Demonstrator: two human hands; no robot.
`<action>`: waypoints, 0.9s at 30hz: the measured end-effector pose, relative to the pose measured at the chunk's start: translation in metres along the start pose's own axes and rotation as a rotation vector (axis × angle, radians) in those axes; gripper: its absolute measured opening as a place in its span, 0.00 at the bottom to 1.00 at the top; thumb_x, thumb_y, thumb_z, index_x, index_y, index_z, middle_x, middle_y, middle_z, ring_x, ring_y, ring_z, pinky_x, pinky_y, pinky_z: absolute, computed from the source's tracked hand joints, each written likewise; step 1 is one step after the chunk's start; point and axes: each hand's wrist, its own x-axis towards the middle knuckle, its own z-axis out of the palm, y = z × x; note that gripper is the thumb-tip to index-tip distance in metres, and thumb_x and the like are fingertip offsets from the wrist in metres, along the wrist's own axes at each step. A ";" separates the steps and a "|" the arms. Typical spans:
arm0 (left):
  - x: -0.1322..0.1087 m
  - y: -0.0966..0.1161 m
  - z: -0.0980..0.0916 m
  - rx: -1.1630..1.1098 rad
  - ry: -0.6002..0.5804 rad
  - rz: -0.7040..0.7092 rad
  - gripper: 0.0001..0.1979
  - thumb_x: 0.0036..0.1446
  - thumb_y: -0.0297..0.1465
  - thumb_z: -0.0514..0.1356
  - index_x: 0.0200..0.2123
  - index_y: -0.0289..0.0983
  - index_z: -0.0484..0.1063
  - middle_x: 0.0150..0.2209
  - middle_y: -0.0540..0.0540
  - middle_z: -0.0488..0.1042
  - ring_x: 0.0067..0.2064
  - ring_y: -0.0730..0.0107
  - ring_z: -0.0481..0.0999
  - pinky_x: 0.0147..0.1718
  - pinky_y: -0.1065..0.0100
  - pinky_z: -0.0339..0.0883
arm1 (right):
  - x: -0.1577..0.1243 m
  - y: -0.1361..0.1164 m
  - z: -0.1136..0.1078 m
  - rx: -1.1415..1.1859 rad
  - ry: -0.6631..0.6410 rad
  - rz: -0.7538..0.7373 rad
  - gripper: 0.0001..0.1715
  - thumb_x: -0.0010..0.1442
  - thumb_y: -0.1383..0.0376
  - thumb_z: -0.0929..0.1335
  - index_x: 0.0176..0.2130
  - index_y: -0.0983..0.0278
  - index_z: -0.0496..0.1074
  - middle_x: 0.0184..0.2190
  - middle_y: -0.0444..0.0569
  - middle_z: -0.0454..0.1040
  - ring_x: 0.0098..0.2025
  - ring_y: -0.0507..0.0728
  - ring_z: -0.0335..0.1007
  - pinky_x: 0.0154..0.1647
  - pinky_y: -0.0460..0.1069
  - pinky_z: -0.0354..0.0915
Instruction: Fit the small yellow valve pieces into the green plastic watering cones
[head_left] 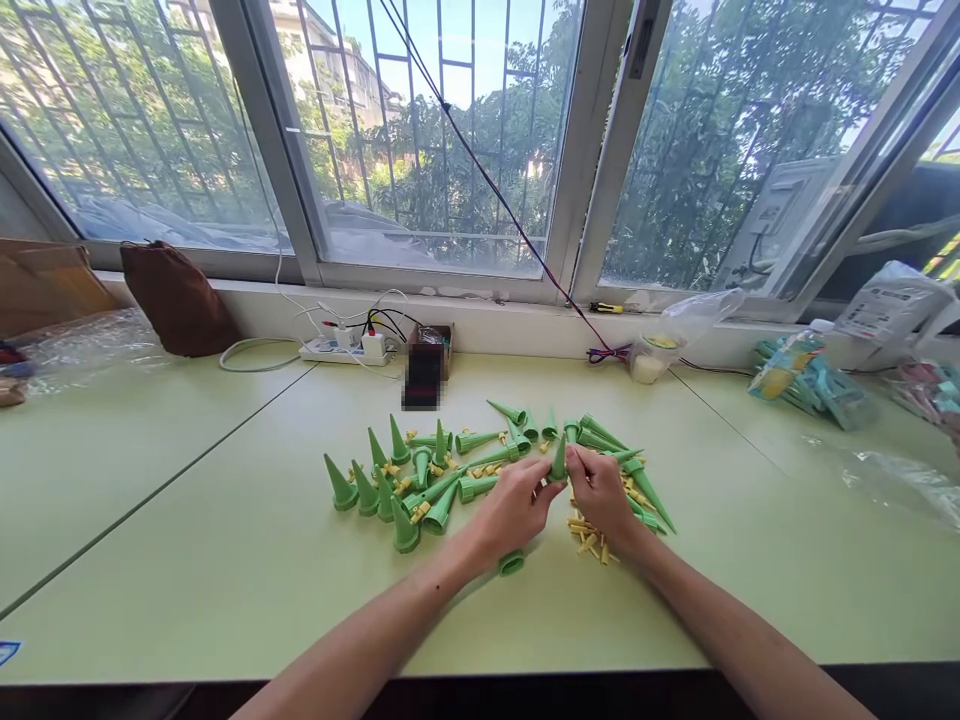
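Between the fingers of my left hand [517,505] a green plastic cone-shaped spike [559,460] stands point up, its wide base gripped low. My right hand [598,488] is closed in a pinch right beside that spike; whatever its fingertips hold is hidden. More green spikes [406,528] surround both hands, some upright on their bases and others lying down. Small yellow plastic pieces [420,512] are scattered among them on the left. A heap of yellow stick-like pieces [592,540] lies below my right hand. One green part with an open round end [511,563] rests under my left wrist.
Along the window side of the pale green table [247,560] are a brown bag [176,300], a power strip [330,350], a small box [442,345] and a plastic cup [646,362]. Bagged items [817,380] lie at right, clear plastic wrap [97,340] at left.
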 end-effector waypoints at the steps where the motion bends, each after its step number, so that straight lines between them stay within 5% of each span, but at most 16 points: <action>1: 0.000 -0.001 0.000 -0.003 -0.005 -0.002 0.11 0.62 0.27 0.56 0.26 0.37 0.63 0.26 0.49 0.69 0.30 0.70 0.67 0.31 0.70 0.57 | 0.000 0.000 0.000 -0.002 0.001 0.000 0.24 0.70 0.59 0.58 0.23 0.61 0.53 0.17 0.37 0.51 0.20 0.49 0.45 0.22 0.47 0.47; 10: 0.005 -0.002 -0.004 -0.447 -0.201 -0.322 0.14 0.60 0.37 0.58 0.25 0.37 0.65 0.19 0.50 0.70 0.19 0.73 0.69 0.21 0.72 0.62 | 0.000 -0.003 -0.001 -0.002 -0.008 -0.016 0.24 0.70 0.61 0.58 0.23 0.61 0.54 0.16 0.38 0.53 0.19 0.48 0.47 0.22 0.46 0.47; 17: 0.008 -0.004 -0.014 -0.701 -0.321 -0.424 0.25 0.56 0.52 0.62 0.29 0.33 0.70 0.21 0.48 0.73 0.21 0.74 0.72 0.25 0.70 0.66 | 0.000 -0.006 -0.003 0.012 -0.012 -0.039 0.24 0.71 0.62 0.59 0.23 0.61 0.55 0.16 0.38 0.55 0.19 0.49 0.50 0.22 0.46 0.50; 27: 0.009 -0.003 -0.013 -0.912 -0.272 -0.483 0.27 0.52 0.52 0.66 0.36 0.32 0.73 0.32 0.47 0.70 0.29 0.73 0.75 0.26 0.70 0.68 | 0.001 -0.008 -0.003 0.049 -0.010 0.001 0.23 0.70 0.60 0.60 0.24 0.61 0.56 0.17 0.38 0.57 0.20 0.49 0.52 0.23 0.46 0.52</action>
